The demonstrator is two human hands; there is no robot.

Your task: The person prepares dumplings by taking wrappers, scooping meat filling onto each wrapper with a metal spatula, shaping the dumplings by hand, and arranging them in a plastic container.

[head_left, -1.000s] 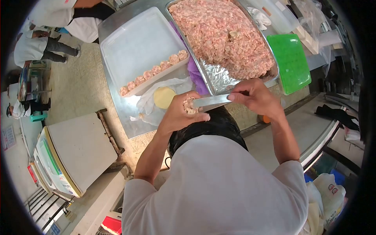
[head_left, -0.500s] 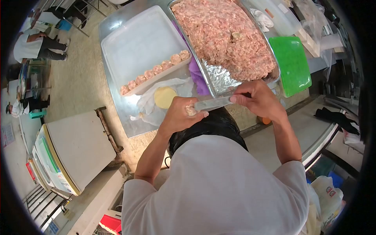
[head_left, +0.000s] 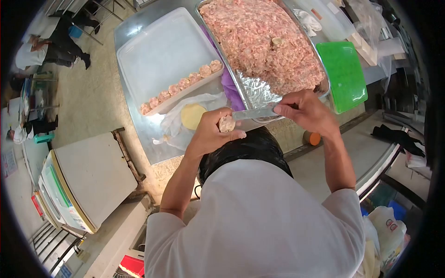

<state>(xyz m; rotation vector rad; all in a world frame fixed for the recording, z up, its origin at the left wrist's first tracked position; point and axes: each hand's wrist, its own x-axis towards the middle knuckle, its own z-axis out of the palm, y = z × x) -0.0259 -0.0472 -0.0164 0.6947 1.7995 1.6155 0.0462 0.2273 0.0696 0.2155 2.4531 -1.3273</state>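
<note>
My left hand (head_left: pixel 207 133) curls around a small meat-filled dumpling (head_left: pixel 226 124), its filling facing up between thumb and fingers. My right hand (head_left: pixel 307 111) grips a flat metal spatula (head_left: pixel 255 113), whose blade reaches left to the dumpling's upper edge. Beyond my hands, a large metal tray (head_left: pixel 240 88) holds a mound of minced meat (head_left: pixel 264 44). Round yellow wrappers (head_left: pixel 193 116) lie on a plastic bag left of my left hand. A row of finished-looking dumplings (head_left: pixel 184 83) lines the near edge of a white plastic tray (head_left: pixel 162 48).
A green lid or board (head_left: pixel 344 76) lies right of the meat tray, near a clear plastic container (head_left: pixel 331 21). Purple cloth (head_left: pixel 232 90) shows between the trays. A white chest-like cabinet (head_left: pixel 95 178) stands at left. Another person (head_left: pixel 34 55) is at the far upper left.
The spatula has drawn back off the dumpling, whose top now shows more fully. My right hand has shifted slightly right. The person at far left has moved their legs.
</note>
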